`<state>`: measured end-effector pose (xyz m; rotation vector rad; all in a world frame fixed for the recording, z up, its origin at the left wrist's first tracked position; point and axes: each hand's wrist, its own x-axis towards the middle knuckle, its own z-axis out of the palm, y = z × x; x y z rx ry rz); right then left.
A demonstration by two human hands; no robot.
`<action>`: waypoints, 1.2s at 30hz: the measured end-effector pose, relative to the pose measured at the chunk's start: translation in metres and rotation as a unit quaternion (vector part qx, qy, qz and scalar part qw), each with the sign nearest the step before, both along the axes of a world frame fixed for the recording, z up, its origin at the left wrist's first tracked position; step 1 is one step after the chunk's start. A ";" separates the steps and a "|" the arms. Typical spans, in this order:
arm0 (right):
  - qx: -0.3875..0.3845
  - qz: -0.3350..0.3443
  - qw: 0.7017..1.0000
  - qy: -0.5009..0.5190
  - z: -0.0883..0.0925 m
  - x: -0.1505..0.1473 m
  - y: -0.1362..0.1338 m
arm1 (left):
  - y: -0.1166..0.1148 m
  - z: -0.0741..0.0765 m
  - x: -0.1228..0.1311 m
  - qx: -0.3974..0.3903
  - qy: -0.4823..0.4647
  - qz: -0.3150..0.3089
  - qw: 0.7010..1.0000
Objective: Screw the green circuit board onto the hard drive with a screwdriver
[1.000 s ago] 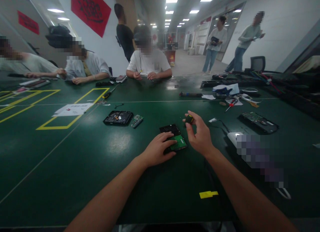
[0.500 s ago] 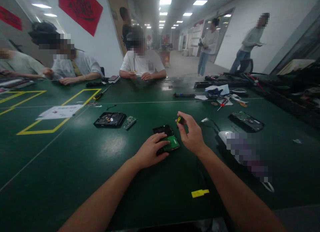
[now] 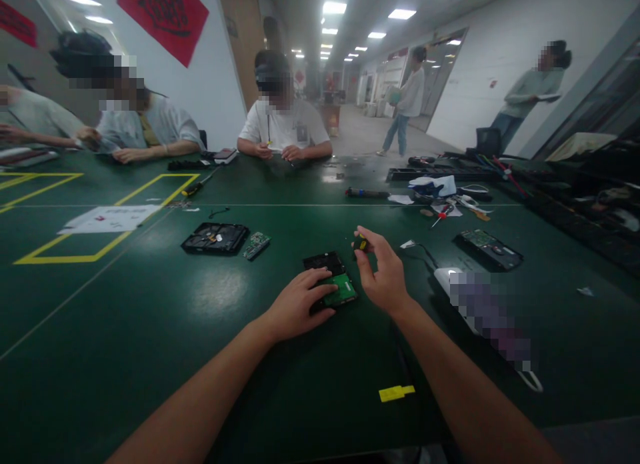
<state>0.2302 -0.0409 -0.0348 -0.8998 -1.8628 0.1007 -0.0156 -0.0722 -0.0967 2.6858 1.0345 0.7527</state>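
A hard drive (image 3: 344,289) with a green circuit board on its upper face lies on the dark green table. My left hand (image 3: 305,297) holds it down, fingers across the top and thumb along the near side, covering its left part. Just beyond the drive's right edge, my right hand (image 3: 383,267) is raised and closed, pinching a yellow-and-black screwdriver (image 3: 361,243) by its handle. The handle points partly toward the camera, and I cannot make out its shaft or tip.
An opened drive casing (image 3: 215,239) and a loose circuit board (image 3: 257,245) lie to the left. On the right are another drive (image 3: 489,249) and a white device (image 3: 450,284) with a cable. A yellow tag (image 3: 397,393) lies nearby. Co-workers sit across the table.
The view has shifted slightly. My left hand stays on the hard drive; the screwdriver handle has turned a little in my right fingers. Two people in the background have moved.
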 end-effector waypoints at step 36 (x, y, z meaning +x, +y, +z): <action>0.035 -0.033 0.999 -0.006 -0.002 0.002 0.006 | -0.001 0.007 0.002 0.002 0.008 0.003 1.000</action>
